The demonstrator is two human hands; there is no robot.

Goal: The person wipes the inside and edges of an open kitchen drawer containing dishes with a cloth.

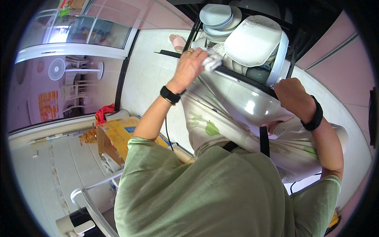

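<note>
My left hand point(191, 65) grips a crumpled white cloth point(212, 60) over the front edge of a pulled-out black drawer point(251, 79). At the drawer's right front corner, my right hand point(291, 91) is closed around the black edge. Inside the drawer, a stack of plates and bowls point(215, 15) fills the left part. A large white dish with a flower pattern point(254, 40) leans on the right, beside a pale blue dish point(279, 63). A dark grey bowl point(258, 74) sits near the front, partly hidden by the drawer edge.
Pink cabinet fronts point(337, 63) flank the drawer. Behind on the left are an open cardboard box point(115, 134), a bottle of yellow oil point(88, 137) and a white metal rack point(94, 209). Past a sliding glass door point(74, 50) stands a white fan point(56, 69).
</note>
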